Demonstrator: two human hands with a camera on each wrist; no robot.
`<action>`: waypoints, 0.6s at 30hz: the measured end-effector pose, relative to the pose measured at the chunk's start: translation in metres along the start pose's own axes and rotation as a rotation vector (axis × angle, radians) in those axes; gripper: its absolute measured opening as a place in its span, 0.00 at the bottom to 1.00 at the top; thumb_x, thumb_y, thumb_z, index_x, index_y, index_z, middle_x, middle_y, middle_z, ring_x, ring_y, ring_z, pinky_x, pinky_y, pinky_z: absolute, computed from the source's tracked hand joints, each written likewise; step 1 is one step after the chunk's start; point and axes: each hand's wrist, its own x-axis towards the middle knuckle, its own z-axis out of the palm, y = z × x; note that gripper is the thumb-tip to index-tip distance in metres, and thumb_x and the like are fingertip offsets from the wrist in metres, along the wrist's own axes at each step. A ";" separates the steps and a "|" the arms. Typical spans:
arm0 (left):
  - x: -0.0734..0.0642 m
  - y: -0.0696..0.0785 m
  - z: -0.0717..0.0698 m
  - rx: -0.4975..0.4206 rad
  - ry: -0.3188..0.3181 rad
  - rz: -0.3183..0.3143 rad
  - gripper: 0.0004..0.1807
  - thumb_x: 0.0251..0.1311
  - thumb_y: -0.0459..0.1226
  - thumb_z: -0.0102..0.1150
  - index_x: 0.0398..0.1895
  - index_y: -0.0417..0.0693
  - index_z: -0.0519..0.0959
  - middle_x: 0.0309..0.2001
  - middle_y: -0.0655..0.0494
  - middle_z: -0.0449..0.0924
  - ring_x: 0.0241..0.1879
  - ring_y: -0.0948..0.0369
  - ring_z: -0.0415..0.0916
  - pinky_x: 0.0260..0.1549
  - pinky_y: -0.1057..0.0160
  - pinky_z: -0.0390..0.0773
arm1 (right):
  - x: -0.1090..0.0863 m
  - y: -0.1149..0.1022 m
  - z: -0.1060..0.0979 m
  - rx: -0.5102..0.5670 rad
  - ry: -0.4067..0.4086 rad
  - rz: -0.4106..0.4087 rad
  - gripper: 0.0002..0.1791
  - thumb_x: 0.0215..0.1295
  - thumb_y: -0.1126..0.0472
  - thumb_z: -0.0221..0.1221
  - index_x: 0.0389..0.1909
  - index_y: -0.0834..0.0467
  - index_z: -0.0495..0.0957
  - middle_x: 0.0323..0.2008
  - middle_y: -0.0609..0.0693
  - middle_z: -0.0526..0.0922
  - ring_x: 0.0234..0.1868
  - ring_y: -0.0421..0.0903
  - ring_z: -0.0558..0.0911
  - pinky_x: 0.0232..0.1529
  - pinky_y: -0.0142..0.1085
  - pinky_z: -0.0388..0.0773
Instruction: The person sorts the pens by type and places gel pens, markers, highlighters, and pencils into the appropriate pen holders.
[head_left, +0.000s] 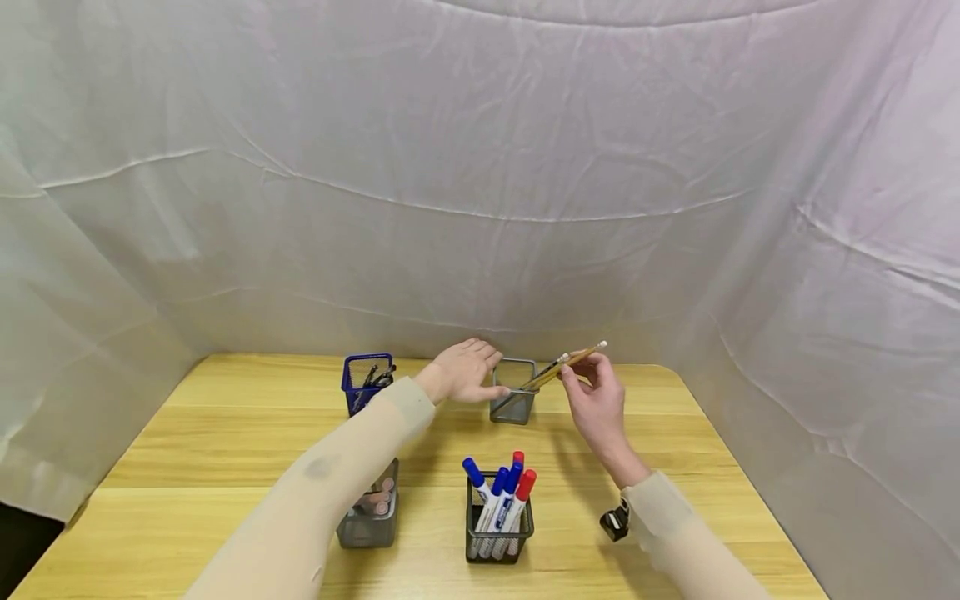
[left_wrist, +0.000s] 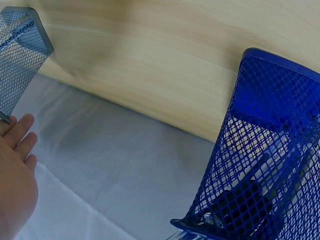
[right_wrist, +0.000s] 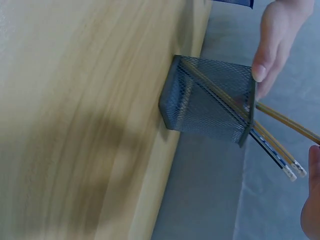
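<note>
A grey mesh pencil cup (head_left: 514, 410) stands at the back of the table. My left hand (head_left: 463, 372) is at its left side with fingers extended, thumb along the front rim. Over the cup's right side, my right hand (head_left: 598, 404) pinches a yellow pencil (right_wrist: 286, 120) near its white-eraser end. That pencil slants down, its lower end at the cup's opening. Several other pencils (right_wrist: 274, 150), yellow and dark, lean inside the cup with erasers sticking out over the rim; the mesh shows their shafts in the right wrist view.
A blue mesh cup (left_wrist: 280, 100) with dark pens stands left of the grey one. Nearer are a black mesh cup (head_left: 498, 557) of blue- and red-capped markers and a grey container (head_left: 369, 532) with pinkish round-ended items, partly behind my left sleeve. Grey cloth (head_left: 480, 267) hangs behind the table.
</note>
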 end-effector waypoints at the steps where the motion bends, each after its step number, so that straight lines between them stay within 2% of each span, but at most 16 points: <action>1: 0.000 0.000 0.000 0.003 0.001 0.001 0.46 0.76 0.67 0.34 0.81 0.41 0.60 0.78 0.46 0.63 0.79 0.50 0.57 0.80 0.55 0.51 | -0.001 0.002 0.001 -0.003 -0.002 0.005 0.14 0.69 0.81 0.57 0.53 0.82 0.70 0.49 0.76 0.77 0.48 0.58 0.84 0.48 0.29 0.85; 3: 0.000 0.001 -0.001 0.015 -0.004 0.000 0.46 0.76 0.67 0.33 0.81 0.42 0.60 0.78 0.47 0.63 0.79 0.51 0.56 0.80 0.55 0.50 | -0.002 0.005 0.002 -0.010 -0.011 0.013 0.13 0.70 0.79 0.58 0.52 0.80 0.72 0.50 0.74 0.79 0.48 0.62 0.83 0.48 0.28 0.85; 10: 0.001 0.000 0.000 0.014 -0.022 -0.008 0.47 0.76 0.68 0.31 0.81 0.42 0.59 0.79 0.47 0.61 0.80 0.51 0.54 0.81 0.56 0.49 | -0.005 0.013 0.006 -0.012 -0.050 0.031 0.10 0.72 0.76 0.59 0.51 0.76 0.75 0.51 0.73 0.80 0.48 0.61 0.85 0.48 0.31 0.86; 18: 0.001 -0.001 0.001 0.055 -0.002 0.000 0.47 0.75 0.68 0.32 0.81 0.42 0.60 0.78 0.46 0.63 0.79 0.51 0.57 0.80 0.56 0.51 | -0.007 0.021 0.010 -0.032 -0.073 0.080 0.12 0.71 0.74 0.61 0.52 0.75 0.77 0.50 0.71 0.82 0.51 0.70 0.84 0.48 0.26 0.84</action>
